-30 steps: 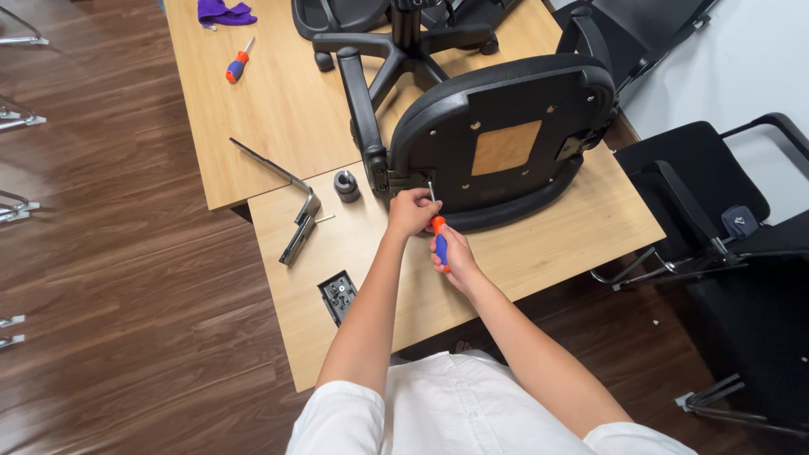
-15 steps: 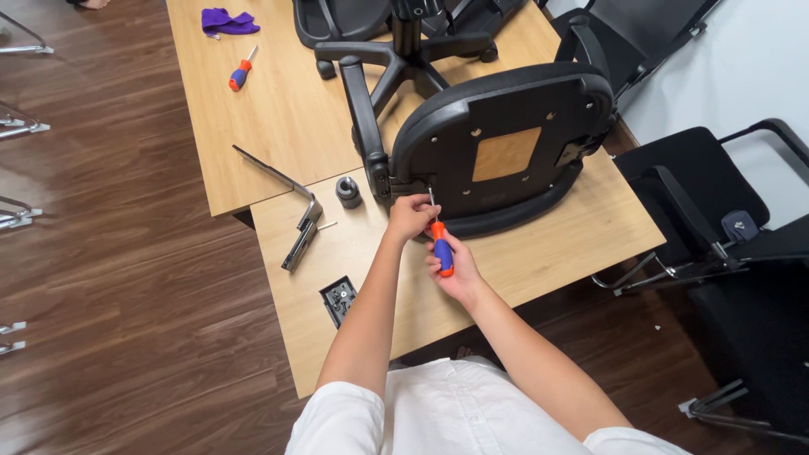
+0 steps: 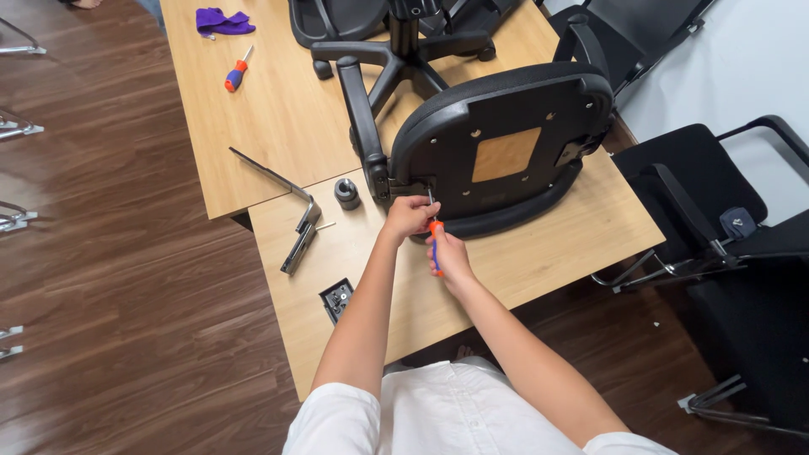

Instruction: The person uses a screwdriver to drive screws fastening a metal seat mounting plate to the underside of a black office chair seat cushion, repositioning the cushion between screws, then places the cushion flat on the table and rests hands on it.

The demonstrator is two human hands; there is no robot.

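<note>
The right hand (image 3: 451, 257) grips a slim orange-and-blue-handled screwdriver (image 3: 434, 240), seemingly light and rigid; the left hand (image 3: 409, 215) pinches its shaft against the upturned black plastic chair seat (image 3: 506, 152) on the wooden surface (image 3: 573, 244).

chair seat (image 3: 506, 109) black | screwdriver (image 3: 435, 246) orange-blue | cloth (image 3: 221, 20) purple

Bright, even light; edges perhaps distorted
</note>
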